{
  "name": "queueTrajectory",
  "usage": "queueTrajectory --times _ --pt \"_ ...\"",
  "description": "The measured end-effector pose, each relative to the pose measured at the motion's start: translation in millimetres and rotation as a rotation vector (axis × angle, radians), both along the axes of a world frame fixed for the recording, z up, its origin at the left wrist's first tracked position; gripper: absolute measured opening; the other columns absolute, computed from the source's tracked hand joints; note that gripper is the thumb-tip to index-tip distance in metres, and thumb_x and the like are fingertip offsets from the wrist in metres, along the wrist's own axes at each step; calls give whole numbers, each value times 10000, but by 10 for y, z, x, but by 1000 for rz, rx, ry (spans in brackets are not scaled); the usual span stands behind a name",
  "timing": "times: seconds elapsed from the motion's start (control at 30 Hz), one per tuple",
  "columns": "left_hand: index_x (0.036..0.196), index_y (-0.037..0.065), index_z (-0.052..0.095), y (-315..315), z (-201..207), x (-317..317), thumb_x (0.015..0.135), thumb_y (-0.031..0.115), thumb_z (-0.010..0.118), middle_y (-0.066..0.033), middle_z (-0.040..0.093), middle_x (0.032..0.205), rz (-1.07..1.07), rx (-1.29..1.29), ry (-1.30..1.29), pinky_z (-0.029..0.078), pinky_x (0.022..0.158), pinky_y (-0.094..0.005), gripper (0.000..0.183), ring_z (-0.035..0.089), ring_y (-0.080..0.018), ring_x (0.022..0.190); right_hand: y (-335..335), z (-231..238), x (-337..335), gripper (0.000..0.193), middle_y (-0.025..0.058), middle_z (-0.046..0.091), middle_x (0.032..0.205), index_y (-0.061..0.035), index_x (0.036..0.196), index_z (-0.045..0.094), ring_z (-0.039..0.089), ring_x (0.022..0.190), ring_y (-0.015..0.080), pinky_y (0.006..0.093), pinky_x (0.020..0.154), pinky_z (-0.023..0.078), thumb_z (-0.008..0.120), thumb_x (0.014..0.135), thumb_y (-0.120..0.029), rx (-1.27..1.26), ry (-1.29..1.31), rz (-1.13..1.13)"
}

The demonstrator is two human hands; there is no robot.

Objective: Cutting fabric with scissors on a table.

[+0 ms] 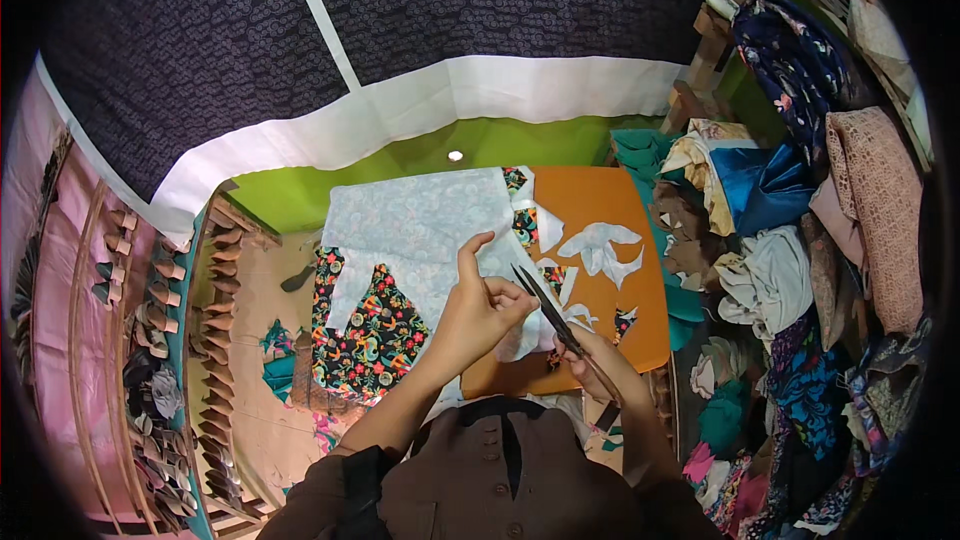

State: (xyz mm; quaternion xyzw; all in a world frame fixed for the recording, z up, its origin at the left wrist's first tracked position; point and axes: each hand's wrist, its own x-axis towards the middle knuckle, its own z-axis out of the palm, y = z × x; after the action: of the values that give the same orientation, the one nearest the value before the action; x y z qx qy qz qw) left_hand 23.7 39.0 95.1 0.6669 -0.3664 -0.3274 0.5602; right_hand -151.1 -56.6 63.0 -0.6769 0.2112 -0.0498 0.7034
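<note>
My right hand (pixel 596 355) is closed around a long pair of dark scissors (pixel 543 302), their narrow blades pointing up and to the left above the table. Close beside the blades is my left hand (pixel 480 305), with one finger raised and the others curled together. Whatever those curled fingers may hold is hidden. Beneath both hands lies a layered cloth (pixel 420 205), its pale back facing up. Its black floral printed side (pixel 385 330) shows at the lower left. White and printed offcuts (pixel 603 250) are scattered to the right of it.
The orange table (pixel 640 320) stands against a green wall (pixel 400 160). Heaped fabrics (pixel 765 270) crowd the right side. Racks of shoe-shaped forms (pixel 218 340) line the left. A dark patterned curtain (pixel 520 10) hangs at the back, and scraps (pixel 280 365) lie on the floor.
</note>
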Motion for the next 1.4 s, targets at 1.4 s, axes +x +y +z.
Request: queueTrajectory --times 1.4 --pt "1236 -7 88 -12 -36 25 694 82 670 -108 602 648 -47 102 9 453 565 -245 801 571 -150 566 -140 -141 -27 255 20 443 658 -47 841 476 397 616 93 239 547 365 566 784 -278 22 8 131"
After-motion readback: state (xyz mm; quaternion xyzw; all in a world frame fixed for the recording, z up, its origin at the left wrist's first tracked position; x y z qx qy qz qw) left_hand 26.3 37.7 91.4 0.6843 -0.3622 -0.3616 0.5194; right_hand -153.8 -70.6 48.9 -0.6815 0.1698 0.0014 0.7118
